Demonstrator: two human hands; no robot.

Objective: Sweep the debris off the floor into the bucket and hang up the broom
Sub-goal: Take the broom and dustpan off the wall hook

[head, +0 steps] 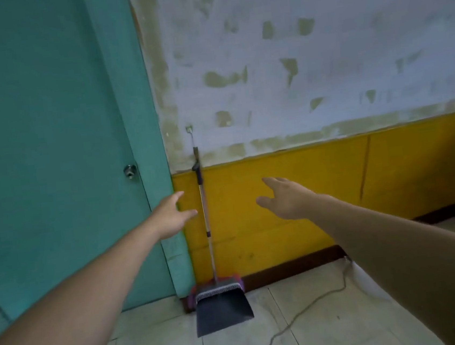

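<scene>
No writing or brand mark is legible anywhere in the view.

The wall (321, 64) is pale blue with patches of worn paint above and a yellow panel (267, 210) below. The teal door (48, 135) stands left of the broom, its round knob (130, 171) near the door edge. The tiled floor (334, 315) carries a grey cable (305, 307) lying right of the broom.

The broom (205, 216) hangs against the wall by a loop on a small hook (189, 129). Its long axis is vertical: handle end up, head down at the skirting. A dark dustpan (221, 308) is set in front of the broom head, its flat mouth pointing down and toward the camera, its edge at the floor.

Both arms are extended forward, bare. The left hand (170, 215) is just left of the broom handle, fingers spread and loose, holding nothing, not touching the handle. The right hand (285, 197) is to the right of the handle, farther off, palm down, fingers open, also empty.
</scene>
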